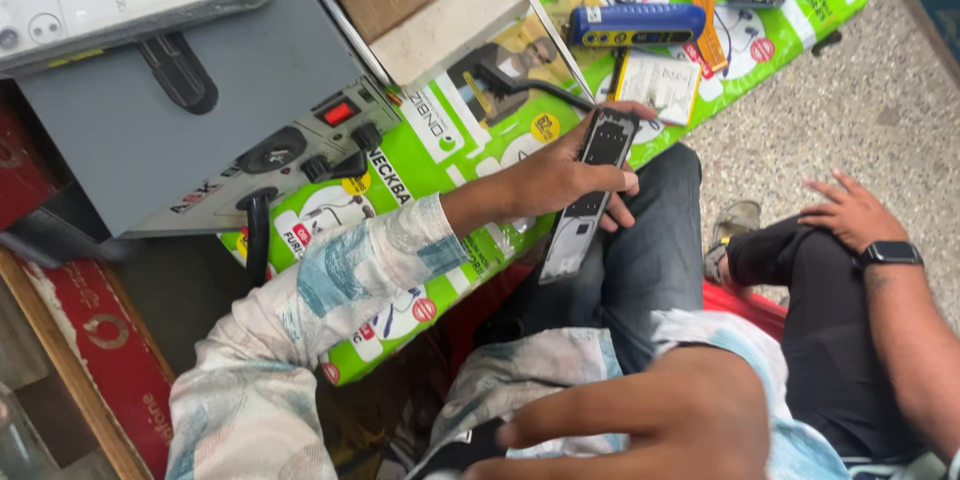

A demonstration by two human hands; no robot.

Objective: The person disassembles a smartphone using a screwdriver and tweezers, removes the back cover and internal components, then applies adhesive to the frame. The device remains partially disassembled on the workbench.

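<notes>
1. Opened phone point(590, 190), long and tilted, held over the lap beside the green mat point(450, 140).
2. Left hand point(560, 180) wrapped around it, fingers closed on its edges.
3. Right hand point(650, 425) low by the shirt, fingers spread, holding nothing.
4. Grey box point(150, 120) left; blue tool point(640, 25) beyond.
5. Another person's hand point(850, 210) resting on a knee.

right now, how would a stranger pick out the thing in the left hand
Start at the green printed mat on the work surface. At its near edge the left hand grips an opened phone body, a long flat piece, black above and silvery below; the other phone parts lie on the mat's far end.
</notes>
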